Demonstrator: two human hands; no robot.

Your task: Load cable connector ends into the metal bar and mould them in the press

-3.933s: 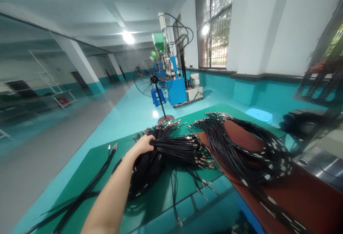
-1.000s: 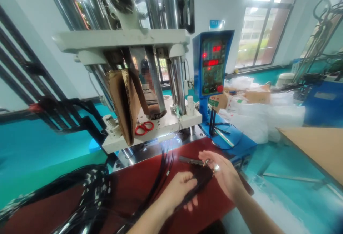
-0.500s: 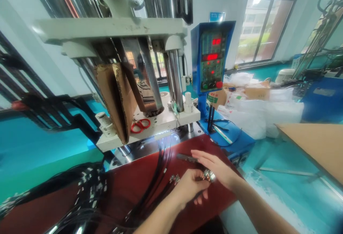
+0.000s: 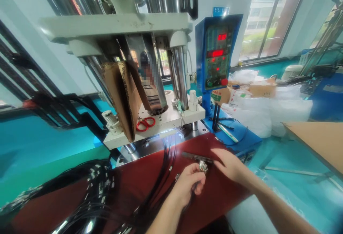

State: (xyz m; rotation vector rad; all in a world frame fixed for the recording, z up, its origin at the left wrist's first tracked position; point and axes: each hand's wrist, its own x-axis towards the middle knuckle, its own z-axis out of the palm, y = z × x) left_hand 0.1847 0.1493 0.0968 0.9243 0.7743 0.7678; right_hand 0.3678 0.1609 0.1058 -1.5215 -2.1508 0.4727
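My left hand (image 4: 189, 184) is closed around a bunch of black cables with shiny metal connectors (image 4: 203, 167) standing out past its fingers. The cables run back beneath the hand and wrist, partly hidden. My right hand (image 4: 227, 162) is low over the red tabletop (image 4: 214, 194), fingers stretched and apart. Its fingertips are at the right end of a thin dark metal bar (image 4: 195, 156); whether they touch it I cannot tell. Another metal connector end (image 4: 177, 177) shows just left of my left hand.
A press (image 4: 118, 26) stands ahead, with folded cardboard (image 4: 120, 98) and red-handled scissors (image 4: 145, 124) on its lower plate. A blue control box (image 4: 218, 53) is to its right. Bundled black cables (image 4: 99, 180) cover the table's left side. White bags (image 4: 249, 116) lie beyond.
My right hand has moved right, away from the connectors and toward the bar's right end. My left hand still grips the bunch, with its connectors now turned upward. The view has shifted slightly.
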